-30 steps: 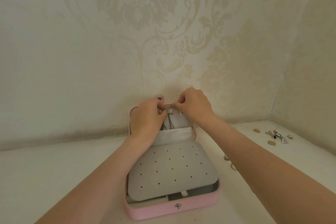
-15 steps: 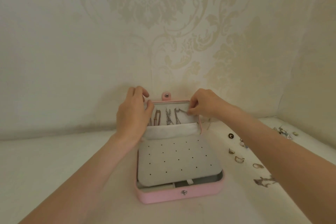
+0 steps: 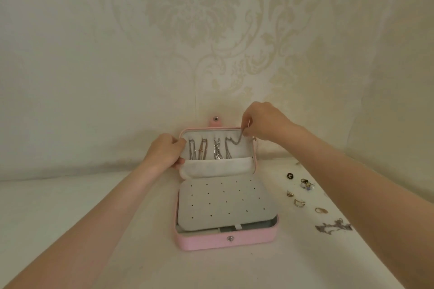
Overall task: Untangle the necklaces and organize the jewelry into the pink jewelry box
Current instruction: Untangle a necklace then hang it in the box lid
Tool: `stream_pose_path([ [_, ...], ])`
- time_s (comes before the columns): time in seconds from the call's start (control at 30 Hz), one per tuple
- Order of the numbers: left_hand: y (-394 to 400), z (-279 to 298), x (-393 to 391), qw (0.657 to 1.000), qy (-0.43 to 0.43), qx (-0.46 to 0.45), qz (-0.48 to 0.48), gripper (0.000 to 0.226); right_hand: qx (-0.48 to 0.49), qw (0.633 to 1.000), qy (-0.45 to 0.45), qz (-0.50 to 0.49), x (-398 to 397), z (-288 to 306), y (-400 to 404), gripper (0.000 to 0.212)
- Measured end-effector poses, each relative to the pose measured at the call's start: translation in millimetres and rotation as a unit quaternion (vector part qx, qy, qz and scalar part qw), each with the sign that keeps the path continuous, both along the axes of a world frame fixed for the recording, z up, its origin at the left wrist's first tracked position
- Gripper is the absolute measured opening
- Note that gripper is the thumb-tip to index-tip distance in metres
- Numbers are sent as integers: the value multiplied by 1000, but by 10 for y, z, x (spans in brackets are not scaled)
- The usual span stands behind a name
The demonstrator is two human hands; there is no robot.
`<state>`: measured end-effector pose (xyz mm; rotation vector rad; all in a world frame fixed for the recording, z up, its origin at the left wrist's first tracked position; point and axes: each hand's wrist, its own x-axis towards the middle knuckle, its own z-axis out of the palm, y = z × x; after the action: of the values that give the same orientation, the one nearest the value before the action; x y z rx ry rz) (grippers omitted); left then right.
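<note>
At the centre of the frame we see the pink jewelry box [image 3: 225, 243] open on the white tabletop [image 3: 70, 206], its lid [image 3: 254, 159] upright. Our left hand [image 3: 164, 151] grips the lid's left edge. Our right hand [image 3: 263, 122] pinches a chain [image 3: 237, 141] at the lid's upper right, beside other hanging necklaces [image 3: 199, 151]. Rings [image 3: 299, 203] lie at right.

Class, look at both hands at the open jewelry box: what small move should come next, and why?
Probably the right hand should seat the chain it pinches onto the lid's rightmost hook, then drop its tail into the pocket: the other necklaces already hang there, and the left hand steadies the lid.
</note>
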<state>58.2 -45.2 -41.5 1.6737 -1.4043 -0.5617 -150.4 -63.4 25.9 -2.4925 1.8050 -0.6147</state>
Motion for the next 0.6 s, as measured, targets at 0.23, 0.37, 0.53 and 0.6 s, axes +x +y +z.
stream_pose_path([
  [0.23, 16, 36, -76, 997, -36, -65, 10, 24, -63, 989, -134, 28, 87, 12, -13, 16],
  [0.37, -5, 10, -72, 997, -34, -70, 18, 22, -75, 979, -182, 45, 111, -125, -39, 15],
  [0.53, -3, -4, -80, 995, -51, -80, 18, 22, -81, 975, -200, 59, 99, -320, -64, 12],
  [0.6, -2, -12, -83, 995, -56, -84, 22, 22, -74, 976, -193, 69, 94, -375, -57, 11],
])
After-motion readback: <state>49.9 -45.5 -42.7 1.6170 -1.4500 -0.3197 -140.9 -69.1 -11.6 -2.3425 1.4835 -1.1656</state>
